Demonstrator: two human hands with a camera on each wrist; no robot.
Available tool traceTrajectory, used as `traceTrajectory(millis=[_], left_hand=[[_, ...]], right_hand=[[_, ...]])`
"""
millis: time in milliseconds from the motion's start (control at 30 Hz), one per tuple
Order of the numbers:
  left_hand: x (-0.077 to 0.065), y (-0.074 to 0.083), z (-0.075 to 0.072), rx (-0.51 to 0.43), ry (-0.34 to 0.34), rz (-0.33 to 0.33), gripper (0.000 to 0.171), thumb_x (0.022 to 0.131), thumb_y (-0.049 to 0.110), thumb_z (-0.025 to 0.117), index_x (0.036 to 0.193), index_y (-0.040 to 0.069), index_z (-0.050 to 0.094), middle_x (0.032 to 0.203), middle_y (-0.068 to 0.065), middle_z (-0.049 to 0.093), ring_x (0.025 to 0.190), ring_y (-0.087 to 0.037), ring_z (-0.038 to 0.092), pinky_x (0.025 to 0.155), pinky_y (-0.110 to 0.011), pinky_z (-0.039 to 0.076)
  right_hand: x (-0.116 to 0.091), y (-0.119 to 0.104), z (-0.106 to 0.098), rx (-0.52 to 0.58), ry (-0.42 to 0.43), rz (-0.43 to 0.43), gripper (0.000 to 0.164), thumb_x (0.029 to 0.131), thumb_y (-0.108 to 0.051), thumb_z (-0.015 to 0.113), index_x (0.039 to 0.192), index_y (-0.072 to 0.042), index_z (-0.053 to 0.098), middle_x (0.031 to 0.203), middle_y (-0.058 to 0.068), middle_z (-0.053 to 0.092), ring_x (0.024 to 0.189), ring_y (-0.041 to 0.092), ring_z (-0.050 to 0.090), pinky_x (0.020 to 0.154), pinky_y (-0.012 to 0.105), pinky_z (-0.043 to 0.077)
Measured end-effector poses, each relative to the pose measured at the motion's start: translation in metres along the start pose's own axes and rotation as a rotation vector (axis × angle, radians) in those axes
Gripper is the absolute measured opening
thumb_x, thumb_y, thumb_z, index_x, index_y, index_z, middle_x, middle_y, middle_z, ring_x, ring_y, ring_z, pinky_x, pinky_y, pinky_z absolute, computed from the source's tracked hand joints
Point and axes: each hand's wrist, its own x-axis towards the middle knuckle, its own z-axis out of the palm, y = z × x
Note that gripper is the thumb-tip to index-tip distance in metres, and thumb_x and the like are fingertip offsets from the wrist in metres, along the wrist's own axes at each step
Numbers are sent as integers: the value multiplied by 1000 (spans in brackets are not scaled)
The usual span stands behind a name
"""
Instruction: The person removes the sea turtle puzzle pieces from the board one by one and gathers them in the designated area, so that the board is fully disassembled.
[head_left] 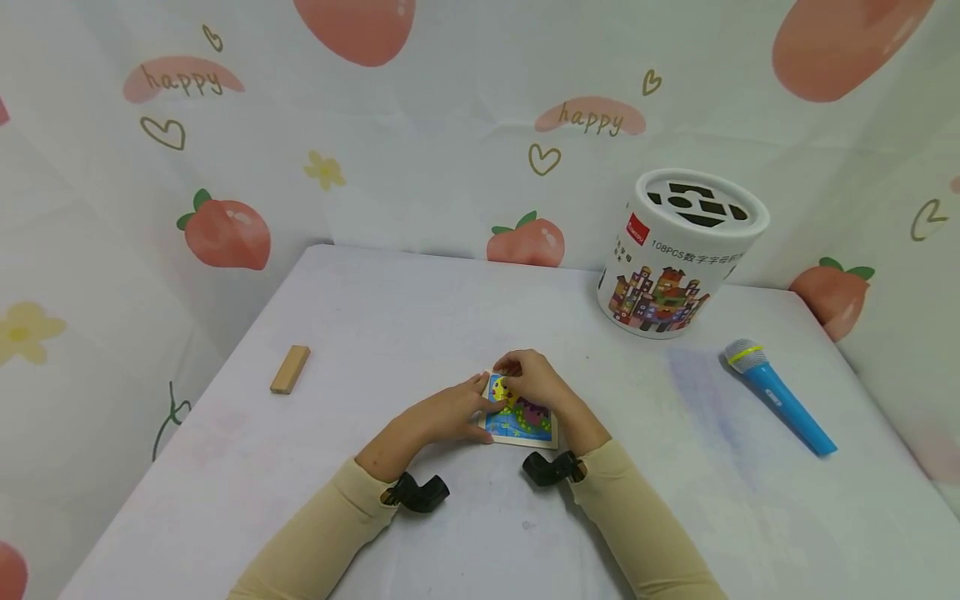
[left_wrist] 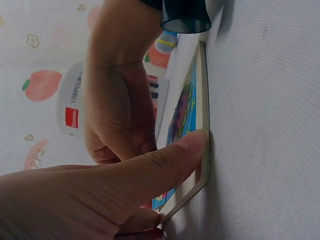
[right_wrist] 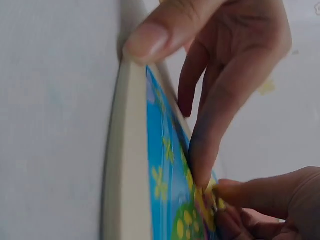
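Observation:
A small jigsaw puzzle [head_left: 525, 423] in a pale wooden tray lies flat on the table, its picture blue with yellow and purple figures. My left hand [head_left: 453, 411] grips the tray at its left side. In the left wrist view its thumb presses the near rim [left_wrist: 204, 107], and in the right wrist view the index finger [right_wrist: 206, 162] touches the picture. Over the tray's far left corner, my right hand [head_left: 536, 379] bends its fingers down and pinches what looks like a yellow puzzle piece, mostly hidden by the fingertips.
Left of the hands lies a wooden block [head_left: 290, 369]. A white lidded bucket [head_left: 660, 258] with printed building blocks stands at the back right. A blue toy microphone [head_left: 783, 400] lies near the right edge of the table. Patterned cloth hangs behind.

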Motion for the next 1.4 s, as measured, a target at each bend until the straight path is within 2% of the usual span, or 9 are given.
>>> traceTrajectory(millis=[300,500,667,933,1100,1267,1400], left_hand=[[0,0,1,2,1,-6,54,83,33,69,131,15,55,151,-24,23,142,-34,21,112,-44,28],[-1,0,1,7,3,-1,55,83,34,69,132,15,54,150,-24,23,142,-33,21,113,-43,27],[-1,0,0,9,2,-2,55,83,34,69,132,15,54,150,-24,23,142,-34,21,112,-45,28],[-1,0,0,8,-3,-8,56,84,35,67,134,16,52,151,-24,21,143,-33,19,113,-43,27],[-1,1,0,18,-6,-21,56,84,35,67,135,17,51,151,-24,21,142,-32,20,113,-43,28],[-1,2,0,17,-10,-31,57,84,35,67,135,18,51,151,-24,20,142,-32,20,112,-43,29],[-1,3,-1,19,-14,-37,57,84,35,67,135,19,50,152,-23,20,142,-31,20,113,-43,28]], right_hand=[[2,9,-2,112,-5,27,14,85,-5,65,95,3,69,87,11,66,78,15,59,74,27,52],[1,8,-2,143,-16,32,13,85,-7,65,96,-1,68,86,9,65,75,14,57,71,23,50],[1,9,-3,165,-12,32,13,86,-7,64,95,1,68,81,9,65,69,12,57,65,21,50],[-2,10,-10,252,-28,50,15,87,-6,62,98,4,66,82,12,66,68,12,60,68,26,55],[-2,13,-17,251,-14,84,16,88,-8,62,99,3,66,84,11,65,70,12,61,69,26,55],[-4,17,-25,220,4,133,17,89,-12,62,100,1,66,84,10,65,70,14,63,61,23,52],[-7,20,-32,203,10,133,18,89,-12,61,101,2,65,85,12,65,72,15,62,67,27,55]])
